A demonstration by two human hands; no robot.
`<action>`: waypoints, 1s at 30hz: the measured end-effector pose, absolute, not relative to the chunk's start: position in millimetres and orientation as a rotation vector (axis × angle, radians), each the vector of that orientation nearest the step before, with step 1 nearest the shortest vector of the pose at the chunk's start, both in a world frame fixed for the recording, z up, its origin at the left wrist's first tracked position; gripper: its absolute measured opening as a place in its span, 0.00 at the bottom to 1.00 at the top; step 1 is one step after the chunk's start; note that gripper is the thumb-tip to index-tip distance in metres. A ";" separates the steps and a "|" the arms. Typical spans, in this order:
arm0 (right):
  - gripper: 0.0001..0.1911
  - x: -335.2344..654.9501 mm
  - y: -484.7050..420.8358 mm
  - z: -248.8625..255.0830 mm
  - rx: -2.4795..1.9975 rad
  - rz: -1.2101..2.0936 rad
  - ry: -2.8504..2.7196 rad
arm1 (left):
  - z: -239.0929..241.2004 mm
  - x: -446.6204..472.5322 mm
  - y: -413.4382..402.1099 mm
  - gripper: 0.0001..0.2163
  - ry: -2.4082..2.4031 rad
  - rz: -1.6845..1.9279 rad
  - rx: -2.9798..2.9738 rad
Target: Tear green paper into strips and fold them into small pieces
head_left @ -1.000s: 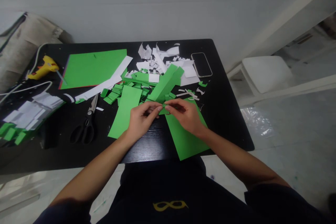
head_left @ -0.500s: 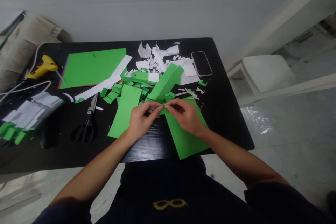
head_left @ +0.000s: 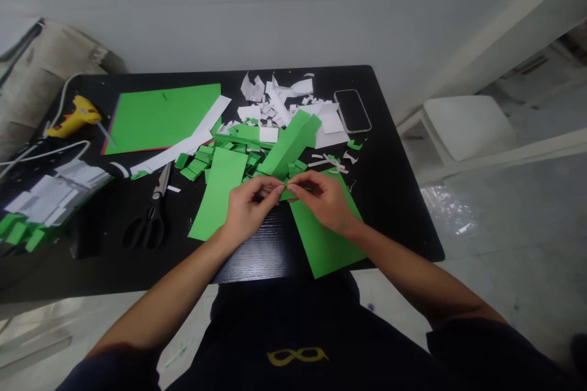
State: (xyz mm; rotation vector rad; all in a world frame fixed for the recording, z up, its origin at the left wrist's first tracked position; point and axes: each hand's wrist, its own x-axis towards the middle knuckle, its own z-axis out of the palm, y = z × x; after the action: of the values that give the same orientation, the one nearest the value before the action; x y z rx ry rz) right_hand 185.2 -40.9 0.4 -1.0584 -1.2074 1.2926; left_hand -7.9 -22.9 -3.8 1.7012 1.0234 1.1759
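Observation:
My left hand and my right hand meet over the middle of the black table. Both pinch a small green paper piece between their fingertips, fingers closed on it. Beneath my right hand lies a green paper sheet. A green strip lies just left of my left hand. A heap of cut green and white paper bits is piled just beyond my hands.
Black-handled scissors lie to the left. A large green sheet and a yellow glue gun sit at the far left, with stacked white and green pieces. A phone lies at the back right. A white stool stands off the table.

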 end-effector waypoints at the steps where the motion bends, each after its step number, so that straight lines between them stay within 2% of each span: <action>1: 0.13 185.2 -41.0 0.3 -1.062 1.286 -1.210 | -3.8 -7.7 -23.0 0.06 1.019 1.182 1.702; 18: 0.12 188.2 -40.3 2.4 -1.123 1.212 -1.335 | -3.0 -6.1 -23.1 0.03 0.998 1.182 1.729; 30: 0.11 189.6 -38.6 2.8 -1.121 1.231 -1.280 | -1.4 -8.2 -23.1 0.07 1.047 1.171 1.688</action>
State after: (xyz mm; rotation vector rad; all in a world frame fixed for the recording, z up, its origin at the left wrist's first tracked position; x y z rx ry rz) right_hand 189.6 -38.6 2.8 -1.1205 -1.2799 1.2305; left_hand -8.2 -23.1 -1.4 1.6880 1.0474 1.1712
